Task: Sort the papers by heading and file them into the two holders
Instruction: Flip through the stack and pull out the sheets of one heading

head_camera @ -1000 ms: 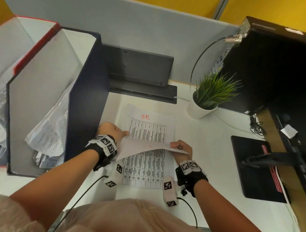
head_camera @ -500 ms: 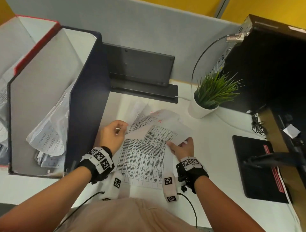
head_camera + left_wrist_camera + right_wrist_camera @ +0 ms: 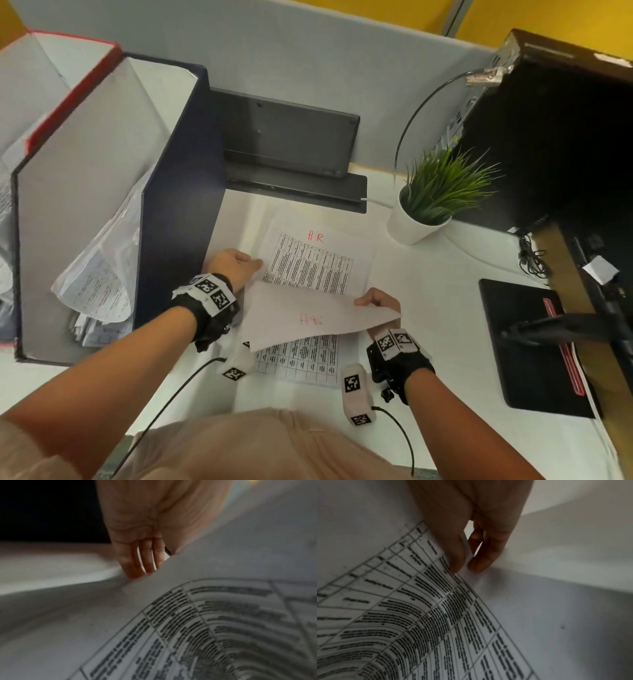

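Note:
A printed sheet headed "HR" in red (image 3: 313, 270) tops a small stack on the white desk (image 3: 428, 308). Above its near half hangs a lifted sheet (image 3: 308, 318), blank side up, red lettering showing through. My right hand (image 3: 375, 301) pinches that sheet's right edge between thumb and fingers (image 3: 477, 565). My left hand (image 3: 236, 263) lies at the stack's left edge with straight fingers (image 3: 135, 566); the lifted sheet (image 3: 205, 615) curves beside it. At left the dark blue holder (image 3: 178, 205) contains crumpled papers (image 3: 99, 274). The red-rimmed holder (image 3: 44, 126) stands behind it.
A potted green plant (image 3: 435, 195) stands right of the papers. A black keyboard (image 3: 287, 144) leans against the grey partition. A dark monitor (image 3: 565, 137), its stand and a black pad (image 3: 527, 342) fill the right side, with cables nearby.
Half a second ago the top sheets lay skewed and nearly flat under both hands. Now my right hand has raised one sheet toward me, and the HR heading below shows.

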A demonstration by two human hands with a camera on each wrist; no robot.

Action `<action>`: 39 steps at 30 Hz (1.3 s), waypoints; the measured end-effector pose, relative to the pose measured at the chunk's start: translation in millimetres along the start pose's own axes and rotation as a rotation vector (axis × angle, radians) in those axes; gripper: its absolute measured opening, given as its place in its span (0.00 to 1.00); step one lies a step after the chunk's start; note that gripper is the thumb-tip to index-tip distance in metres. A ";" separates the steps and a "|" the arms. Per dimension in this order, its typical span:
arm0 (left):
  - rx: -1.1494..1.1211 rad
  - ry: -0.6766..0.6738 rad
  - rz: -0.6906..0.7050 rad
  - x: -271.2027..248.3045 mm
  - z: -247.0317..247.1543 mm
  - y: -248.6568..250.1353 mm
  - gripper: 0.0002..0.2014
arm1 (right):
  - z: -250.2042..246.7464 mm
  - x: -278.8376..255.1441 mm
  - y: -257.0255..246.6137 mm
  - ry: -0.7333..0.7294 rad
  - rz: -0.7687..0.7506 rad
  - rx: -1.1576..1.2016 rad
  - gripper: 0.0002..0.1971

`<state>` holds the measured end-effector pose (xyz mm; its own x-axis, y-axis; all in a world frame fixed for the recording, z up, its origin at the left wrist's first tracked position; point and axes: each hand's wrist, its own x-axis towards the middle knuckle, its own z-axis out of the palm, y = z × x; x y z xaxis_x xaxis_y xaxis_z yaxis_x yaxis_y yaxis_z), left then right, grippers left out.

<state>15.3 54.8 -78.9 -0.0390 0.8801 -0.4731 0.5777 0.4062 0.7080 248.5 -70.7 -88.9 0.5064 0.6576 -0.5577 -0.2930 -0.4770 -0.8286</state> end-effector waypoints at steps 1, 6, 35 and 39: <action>0.051 -0.007 -0.005 0.7 0.4 0.2 0.11 | 0.4 -0.4 1.4 0.019 -0.007 -0.034 0.20; 0.218 0.103 0.074 -7.3 3.1 3.9 0.15 | 4.6 -4.0 -2.7 0.018 -0.015 0.125 0.23; -0.378 -0.139 0.175 -41.3 -0.2 -3.1 0.11 | 0.2 -7.7 1.8 0.042 -0.300 -0.011 0.39; -0.400 -0.117 0.074 -35.6 -0.7 -0.2 0.15 | -0.8 -6.0 3.4 0.058 -0.253 -0.153 0.21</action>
<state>15.9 23.5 -61.8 0.0968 0.8859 -0.4536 0.2128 0.4268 0.8790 245.2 -76.7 -88.3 0.5945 0.7347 -0.3269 -0.0282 -0.3872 -0.9215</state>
